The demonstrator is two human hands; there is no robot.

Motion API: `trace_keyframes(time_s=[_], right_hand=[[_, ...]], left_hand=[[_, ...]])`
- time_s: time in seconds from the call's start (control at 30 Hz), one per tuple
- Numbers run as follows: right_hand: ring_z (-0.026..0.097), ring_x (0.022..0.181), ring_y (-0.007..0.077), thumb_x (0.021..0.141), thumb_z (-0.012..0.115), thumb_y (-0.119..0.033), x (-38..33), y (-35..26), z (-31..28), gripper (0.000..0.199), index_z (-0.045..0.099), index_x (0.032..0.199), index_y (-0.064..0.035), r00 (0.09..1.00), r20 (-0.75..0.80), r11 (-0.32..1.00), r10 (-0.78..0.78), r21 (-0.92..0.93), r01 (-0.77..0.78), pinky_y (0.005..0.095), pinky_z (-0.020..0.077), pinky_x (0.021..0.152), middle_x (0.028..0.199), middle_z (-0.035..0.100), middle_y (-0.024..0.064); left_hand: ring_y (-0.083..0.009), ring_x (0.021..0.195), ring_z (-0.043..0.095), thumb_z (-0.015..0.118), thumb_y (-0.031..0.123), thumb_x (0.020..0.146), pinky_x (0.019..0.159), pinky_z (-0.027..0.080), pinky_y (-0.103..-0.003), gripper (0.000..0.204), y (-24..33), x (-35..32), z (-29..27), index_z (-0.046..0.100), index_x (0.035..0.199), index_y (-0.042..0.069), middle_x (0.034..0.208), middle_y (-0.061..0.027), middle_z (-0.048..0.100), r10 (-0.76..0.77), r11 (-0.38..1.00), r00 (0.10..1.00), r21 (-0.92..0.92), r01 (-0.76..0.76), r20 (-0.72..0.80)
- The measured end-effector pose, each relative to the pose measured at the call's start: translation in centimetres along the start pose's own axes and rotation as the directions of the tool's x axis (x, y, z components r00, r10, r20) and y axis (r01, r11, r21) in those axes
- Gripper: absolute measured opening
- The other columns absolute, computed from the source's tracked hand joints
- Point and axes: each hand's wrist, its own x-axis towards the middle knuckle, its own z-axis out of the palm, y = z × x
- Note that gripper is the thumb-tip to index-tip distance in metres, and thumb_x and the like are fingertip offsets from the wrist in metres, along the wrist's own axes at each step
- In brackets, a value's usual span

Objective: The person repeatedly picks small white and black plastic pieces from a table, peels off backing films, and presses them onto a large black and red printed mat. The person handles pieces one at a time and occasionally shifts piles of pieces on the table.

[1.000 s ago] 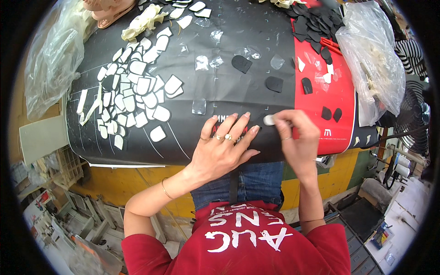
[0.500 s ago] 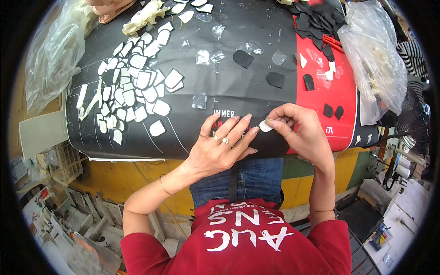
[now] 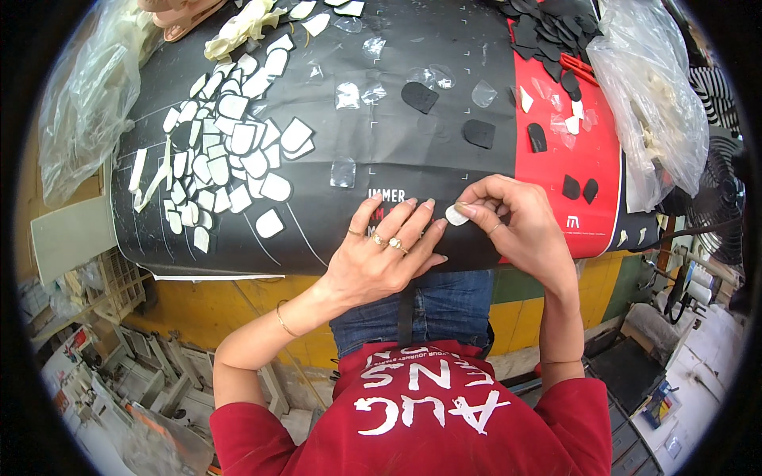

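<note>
Between the thumb and forefinger of my right hand [image 3: 508, 218] is a small white rounded piece [image 3: 456, 215], held just over the mat near its front edge. My left hand [image 3: 386, 250] rests on the black mat [image 3: 317, 186], its fingers stretched out and apart, the fingertips close to the white piece. Nothing shows in the left hand. On the left lies a loose heap of white pieces with dark edges [image 3: 232, 107], rounded at one end. Several dark pieces lie beyond my right hand, among them one rounded black piece [image 3: 478, 133].
A pile of black pieces [image 3: 548, 36] and a red-handled tool [image 3: 579, 69] lie at the far right. Crumpled clear bags [image 3: 647, 103] hang at both sides. Clear film scraps [image 3: 347, 96] dot the mat's middle. A fan [image 3: 718, 190] stands at the right.
The white piece and my right fingers have shifted very slightly up and left. My left hand stays in place, and the heaps look the same.
</note>
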Motion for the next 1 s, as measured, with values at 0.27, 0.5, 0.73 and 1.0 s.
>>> trace_keyframes(time_s=[0.27,0.5,0.73,1.0], right_hand=[[0.058,0.064,0.0112,0.089,0.071,-0.004,-0.2,0.0,0.4,0.009,0.070,0.094,0.0025,0.999,-0.030,1.000,-0.029,-0.009,0.029,0.0273,0.0465,0.059,0.078,0.067,0.0063],[0.059,0.065,0.0147,0.089,0.069,-0.003,-0.3,0.2,0.7,0.008,0.068,0.095,0.0032,0.996,-0.055,0.998,-0.067,-0.022,0.066,0.0284,0.0471,0.060,0.079,0.068,0.0088],[0.060,0.067,0.0172,0.089,0.068,-0.001,-0.5,0.3,0.9,0.007,0.067,0.094,0.0039,0.991,-0.078,0.994,-0.106,-0.046,0.102,0.0294,0.0469,0.061,0.079,0.066,0.0102],[0.060,0.068,0.0154,0.087,0.071,-0.001,-1.3,0.0,1.9,0.027,0.063,0.113,0.0026,0.974,-0.202,0.993,-0.106,-0.068,0.094,0.0280,0.0488,0.063,0.078,0.062,0.0089]], left_hand=[[-0.0210,0.117,0.059,0.078,0.041,0.079,0.108,0.037,-0.048,0.047,-0.1,0.0,-0.1,0.070,0.118,0.017,0.126,-0.0050,0.064,0.001,1.000,1.000,-0.010,-0.001,0.009],[-0.0211,0.116,0.058,0.078,0.040,0.079,0.109,0.036,-0.048,0.049,0.0,0.1,-0.1,0.069,0.122,0.018,0.128,-0.0050,0.063,0.000,1.000,1.000,-0.010,0.000,0.007],[-0.0208,0.114,0.057,0.077,0.037,0.079,0.107,0.037,-0.047,0.050,0.1,0.6,-0.4,0.068,0.125,0.019,0.130,-0.0051,0.062,-0.006,1.000,0.999,-0.004,0.006,0.054],[-0.0224,0.116,0.055,0.078,0.036,0.078,0.105,0.038,-0.046,0.052,0.0,0.8,-0.6,0.067,0.125,0.018,0.135,-0.0063,0.058,-0.012,0.999,0.994,-0.037,0.017,0.110]])
